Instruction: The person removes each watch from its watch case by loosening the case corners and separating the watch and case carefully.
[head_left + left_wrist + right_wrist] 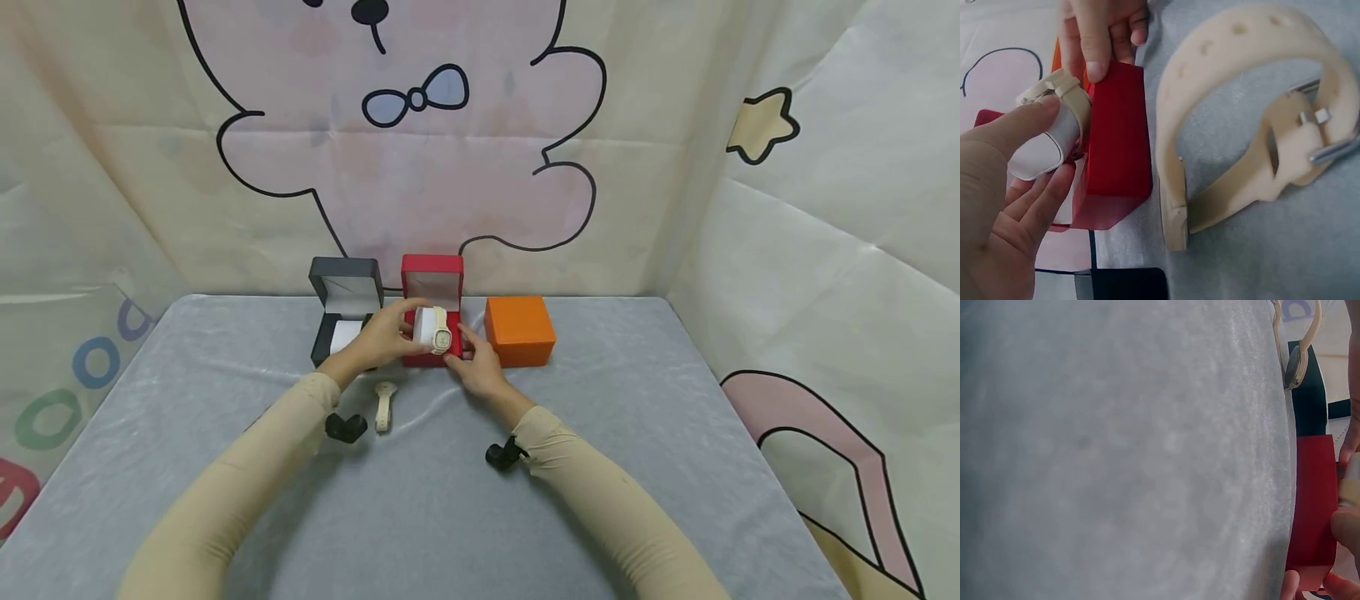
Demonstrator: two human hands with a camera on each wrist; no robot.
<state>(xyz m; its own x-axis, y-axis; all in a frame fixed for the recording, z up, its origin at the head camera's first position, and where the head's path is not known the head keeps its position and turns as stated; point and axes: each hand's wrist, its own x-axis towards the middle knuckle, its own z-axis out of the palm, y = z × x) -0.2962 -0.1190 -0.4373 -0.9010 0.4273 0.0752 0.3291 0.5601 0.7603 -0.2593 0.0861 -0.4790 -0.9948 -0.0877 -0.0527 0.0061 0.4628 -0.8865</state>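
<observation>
A cream watch is wrapped round a white cushion at the opening of a red watch box, whose lid stands up. My left hand pinches the cushion with the watch; in the left wrist view the thumb lies along the watch and the fingers curl under the cushion. My right hand holds the right side of the red box, thumb at its front rim. A second cream watch lies buckled on the table nearer me, large in the left wrist view.
An open dark grey watch box with a white cushion stands just left of the red one. To the right sits a closed orange box. Grey cloth covers the table; a printed curtain hangs behind.
</observation>
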